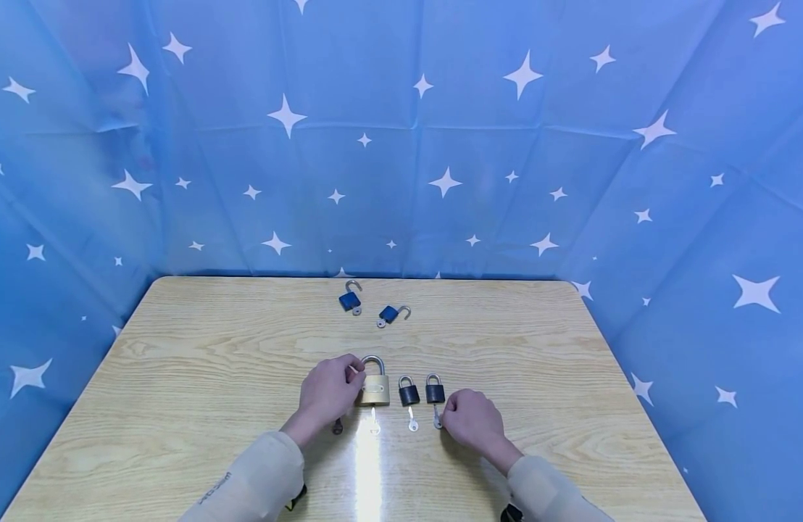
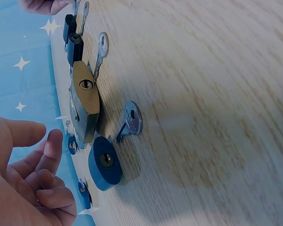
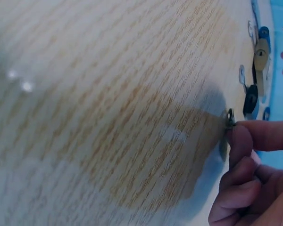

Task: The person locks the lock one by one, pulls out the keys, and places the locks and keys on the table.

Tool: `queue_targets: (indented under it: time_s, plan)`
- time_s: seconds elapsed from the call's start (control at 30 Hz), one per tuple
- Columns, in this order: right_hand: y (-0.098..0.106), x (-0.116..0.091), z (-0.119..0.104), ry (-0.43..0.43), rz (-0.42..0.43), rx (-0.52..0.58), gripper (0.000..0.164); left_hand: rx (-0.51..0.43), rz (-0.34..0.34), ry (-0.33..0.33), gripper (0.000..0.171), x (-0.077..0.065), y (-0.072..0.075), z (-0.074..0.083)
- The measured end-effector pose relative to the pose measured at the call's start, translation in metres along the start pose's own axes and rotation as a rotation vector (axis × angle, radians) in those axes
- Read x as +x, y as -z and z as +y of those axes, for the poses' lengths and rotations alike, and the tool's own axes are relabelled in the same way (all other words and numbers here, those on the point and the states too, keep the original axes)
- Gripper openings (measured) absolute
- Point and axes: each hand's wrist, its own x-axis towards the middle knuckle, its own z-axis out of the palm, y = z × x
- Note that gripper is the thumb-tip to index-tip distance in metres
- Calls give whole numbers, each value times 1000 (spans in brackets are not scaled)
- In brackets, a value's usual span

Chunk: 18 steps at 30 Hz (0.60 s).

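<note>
My right hand [image 1: 472, 419] pinches a small key [image 3: 230, 117] between thumb and fingertip, close to the table and just below the rightmost black padlock [image 1: 435, 391]. My left hand [image 1: 333, 391] hovers at the left side of the big brass padlock [image 1: 375, 395], fingers loosely bent and holding nothing in the left wrist view. A blue padlock [image 2: 105, 162] lies under that hand, hidden from the head view, with its key [image 2: 133, 117] in front. Another black padlock [image 1: 409, 393] lies between the brass one and the rightmost black one. All in this row have closed shackles where visible.
Separate keys lie in front of the brass padlock, a key [image 1: 375, 422], and the middle black padlock, a key [image 1: 412, 420]. Farther back are two blue padlocks with open shackles, one left [image 1: 349, 300] and one right [image 1: 389, 314], keys in them. A starred blue curtain [image 1: 401, 159] hangs behind the wooden table [image 1: 199, 377].
</note>
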Motion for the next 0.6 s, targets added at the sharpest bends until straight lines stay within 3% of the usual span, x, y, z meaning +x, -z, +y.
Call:
queue_targets:
  time_s: [0.6]
  plan:
    - [3,1,0,17,20,-9,16,-10,-9,19,13,0,4,-1]
